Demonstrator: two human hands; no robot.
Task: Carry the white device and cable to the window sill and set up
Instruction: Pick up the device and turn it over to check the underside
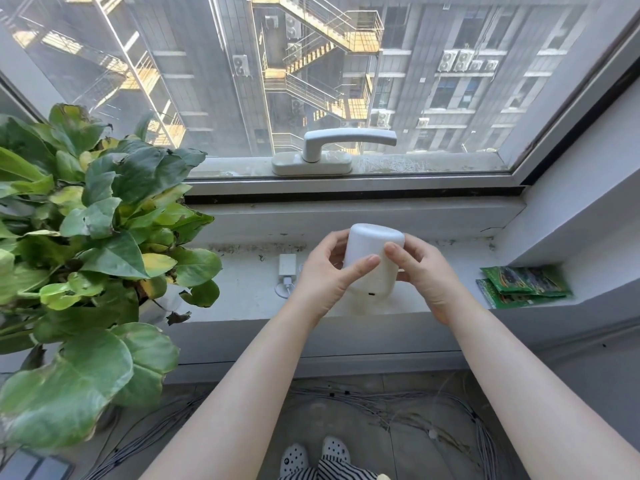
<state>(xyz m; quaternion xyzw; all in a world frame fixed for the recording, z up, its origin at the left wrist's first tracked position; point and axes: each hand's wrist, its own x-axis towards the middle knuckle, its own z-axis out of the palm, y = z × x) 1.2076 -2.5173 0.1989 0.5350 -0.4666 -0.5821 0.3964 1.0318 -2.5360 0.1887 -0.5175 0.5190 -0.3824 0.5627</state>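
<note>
Two hands (325, 275) (424, 277) — one white device (375, 258), one charger (287, 265), one plant (90, 244), two green packets (524, 279) (498, 297).

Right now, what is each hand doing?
Left hand: closed around the white device.
Right hand: gripping the same white device from the other side.

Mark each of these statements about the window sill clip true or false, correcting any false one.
1. Both hands hold the white device. True: the left hand and the right hand grip its sides.
2. The charger is plugged into the device. False: it lies on the window sill, left of the hands, and the port facing the camera is empty.
3. The potted plant stands at the right end of the sill. False: it is at the left.
4. Green packets lie on the sill to the right. True.
5. The window handle points right. True.
</note>
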